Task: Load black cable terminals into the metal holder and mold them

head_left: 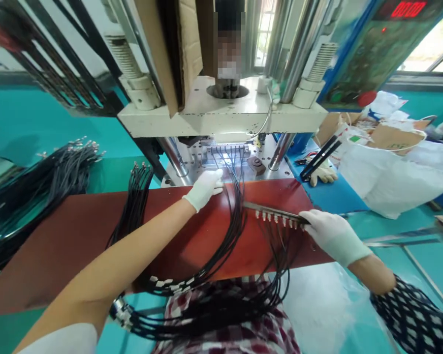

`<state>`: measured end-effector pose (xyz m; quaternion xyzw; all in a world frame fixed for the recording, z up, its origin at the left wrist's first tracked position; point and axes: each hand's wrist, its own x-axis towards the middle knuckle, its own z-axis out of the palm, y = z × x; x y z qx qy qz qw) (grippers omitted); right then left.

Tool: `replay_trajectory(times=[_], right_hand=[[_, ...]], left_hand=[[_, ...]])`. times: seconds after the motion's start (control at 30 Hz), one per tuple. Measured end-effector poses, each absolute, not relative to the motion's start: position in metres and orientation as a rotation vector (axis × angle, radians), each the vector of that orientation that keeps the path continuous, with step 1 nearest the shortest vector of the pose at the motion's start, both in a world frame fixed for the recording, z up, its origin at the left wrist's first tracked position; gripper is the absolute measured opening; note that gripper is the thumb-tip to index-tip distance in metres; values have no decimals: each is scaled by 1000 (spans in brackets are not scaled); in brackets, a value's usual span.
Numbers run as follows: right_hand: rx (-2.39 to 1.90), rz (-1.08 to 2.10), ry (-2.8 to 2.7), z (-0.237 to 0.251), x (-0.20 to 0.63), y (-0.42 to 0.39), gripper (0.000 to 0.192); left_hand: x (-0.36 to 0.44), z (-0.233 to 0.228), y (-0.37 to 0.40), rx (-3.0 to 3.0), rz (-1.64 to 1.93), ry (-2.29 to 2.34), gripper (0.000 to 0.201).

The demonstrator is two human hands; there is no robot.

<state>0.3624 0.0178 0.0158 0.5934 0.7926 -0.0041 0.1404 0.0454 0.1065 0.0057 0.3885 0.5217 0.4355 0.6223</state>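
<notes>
My left hand (205, 189), in a white glove, is beside the black cables (239, 189) that run out of the metal mould (227, 153) in the press. Its fingers point toward them and look slightly apart; I cannot tell whether they touch. My right hand (330, 235), also gloved, grips the end of a narrow metal bar (275, 211). Several pale cable ends (276, 219) line the lower edge of this bar, with black cables hanging from them. Those cables curve down into a bundle (221, 314) across my lap.
A red-brown board (192, 241) lies before the press (225, 123). More cable bundles (135, 196) lie at the left, with a larger pile (55, 177) beyond. On the right are a work glove (323, 174), black-handled tools (320, 157), white sacks (391, 172) and a control panel (384, 59).
</notes>
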Motion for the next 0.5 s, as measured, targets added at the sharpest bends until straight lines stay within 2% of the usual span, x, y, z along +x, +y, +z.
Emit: replay_trajectory(times=[0.1,0.2,0.4,0.5], right_hand=[[1883,-57,2081,8,390,4,24],[1882,-87,2078,12,383,10,22],[1693,-193,2457,17,316,65,17],[1426,-323,2710,18,288,107,13]], left_hand=[[59,-4,132,710,916,1035,38],[74,-2,144,437,812,829,41],[72,11,149,410,810,769,30],[68,6,147,397,763,771,28]])
